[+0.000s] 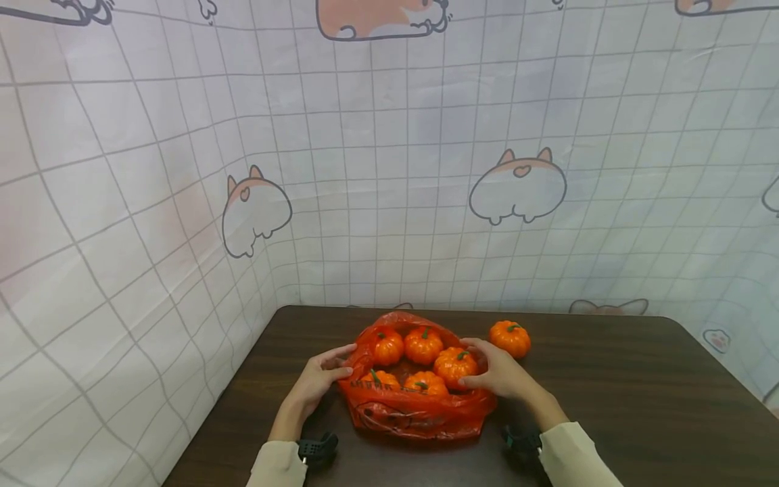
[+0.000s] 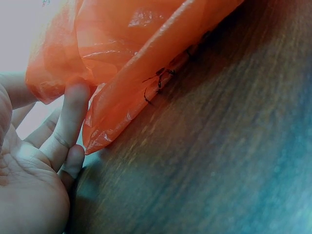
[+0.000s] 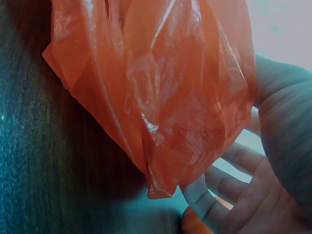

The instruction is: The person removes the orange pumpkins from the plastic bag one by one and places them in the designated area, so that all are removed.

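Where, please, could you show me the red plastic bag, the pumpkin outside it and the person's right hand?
Red plastic bag (image 1: 426, 418): head view, on its front wall.
Pumpkin outside the bag (image 1: 508, 341): head view, on its orange rind.
Right hand (image 1: 500, 371): head view, on its back.

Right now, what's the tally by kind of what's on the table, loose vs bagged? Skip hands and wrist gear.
Red plastic bag: 1
Orange pumpkins showing inside it: 5
Loose orange pumpkin: 1
Total: 7 visible things; the bag's folds could hide more.
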`<state>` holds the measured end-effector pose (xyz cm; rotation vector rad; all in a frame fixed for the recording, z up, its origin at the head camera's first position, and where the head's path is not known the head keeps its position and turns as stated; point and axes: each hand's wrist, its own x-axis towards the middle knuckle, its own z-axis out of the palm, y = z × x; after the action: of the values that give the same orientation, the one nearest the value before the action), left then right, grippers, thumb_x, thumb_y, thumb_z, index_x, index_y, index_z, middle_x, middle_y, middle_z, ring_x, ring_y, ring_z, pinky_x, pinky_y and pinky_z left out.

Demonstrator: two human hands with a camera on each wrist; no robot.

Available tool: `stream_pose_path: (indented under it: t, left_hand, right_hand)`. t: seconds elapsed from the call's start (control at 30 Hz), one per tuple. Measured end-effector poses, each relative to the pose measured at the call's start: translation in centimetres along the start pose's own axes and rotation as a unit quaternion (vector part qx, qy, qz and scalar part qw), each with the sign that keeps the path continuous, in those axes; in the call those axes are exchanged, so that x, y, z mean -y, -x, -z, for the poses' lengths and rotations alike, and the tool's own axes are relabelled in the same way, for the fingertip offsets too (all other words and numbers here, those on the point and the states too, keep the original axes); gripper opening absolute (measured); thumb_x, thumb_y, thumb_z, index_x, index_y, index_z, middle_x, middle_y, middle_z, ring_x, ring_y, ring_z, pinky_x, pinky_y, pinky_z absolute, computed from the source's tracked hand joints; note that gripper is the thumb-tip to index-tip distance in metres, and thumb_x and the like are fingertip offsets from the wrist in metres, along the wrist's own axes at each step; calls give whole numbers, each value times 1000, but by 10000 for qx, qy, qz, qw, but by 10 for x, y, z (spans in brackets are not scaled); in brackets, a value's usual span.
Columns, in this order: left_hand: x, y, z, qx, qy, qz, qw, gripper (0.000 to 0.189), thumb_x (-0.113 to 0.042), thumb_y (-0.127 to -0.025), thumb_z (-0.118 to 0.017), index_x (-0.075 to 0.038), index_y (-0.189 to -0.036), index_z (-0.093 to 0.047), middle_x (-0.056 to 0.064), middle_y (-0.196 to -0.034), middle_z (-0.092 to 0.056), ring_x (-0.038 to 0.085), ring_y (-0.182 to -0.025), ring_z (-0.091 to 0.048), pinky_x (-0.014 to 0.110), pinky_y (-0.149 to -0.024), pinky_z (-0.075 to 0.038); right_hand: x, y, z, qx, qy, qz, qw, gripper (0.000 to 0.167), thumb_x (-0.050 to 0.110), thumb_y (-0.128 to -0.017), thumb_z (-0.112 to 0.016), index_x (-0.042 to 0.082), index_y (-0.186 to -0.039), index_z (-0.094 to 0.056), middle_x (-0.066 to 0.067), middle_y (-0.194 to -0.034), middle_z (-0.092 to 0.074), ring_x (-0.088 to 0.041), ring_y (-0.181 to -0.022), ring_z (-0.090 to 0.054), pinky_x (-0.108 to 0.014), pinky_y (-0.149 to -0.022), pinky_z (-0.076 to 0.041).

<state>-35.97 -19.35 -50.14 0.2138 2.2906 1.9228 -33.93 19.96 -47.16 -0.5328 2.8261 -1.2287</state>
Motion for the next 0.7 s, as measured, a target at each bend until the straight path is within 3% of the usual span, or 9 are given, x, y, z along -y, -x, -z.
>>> stream_pose_path:
  t: [0.47, 0.7]
  left_hand:
    - [1, -1, 0, 27, 13, 4, 10000, 50, -14, -96, -71, -17, -145, -60, 13, -111, -69, 18, -100, -62, 32, -88, -52]
    - [1, -1, 1, 70, -12, -8, 10000, 51, -15, -96, -71, -18, -145, -60, 13, -111, -69, 18, -100, -64, 32, -89, -51]
  right_hand:
    - [2, -1, 6, -234, 49, 69, 9997, 76, 31, -82, -87, 12, -147, -52, -12, -144, -57, -29, -115, -62, -53, -100, -52]
    - [8, 1, 11, -309, 22, 161, 9994, 74, 33, -83, -86, 13, -147, -52, -14, -146, -55, -35, -121, -60, -55, -100, -51]
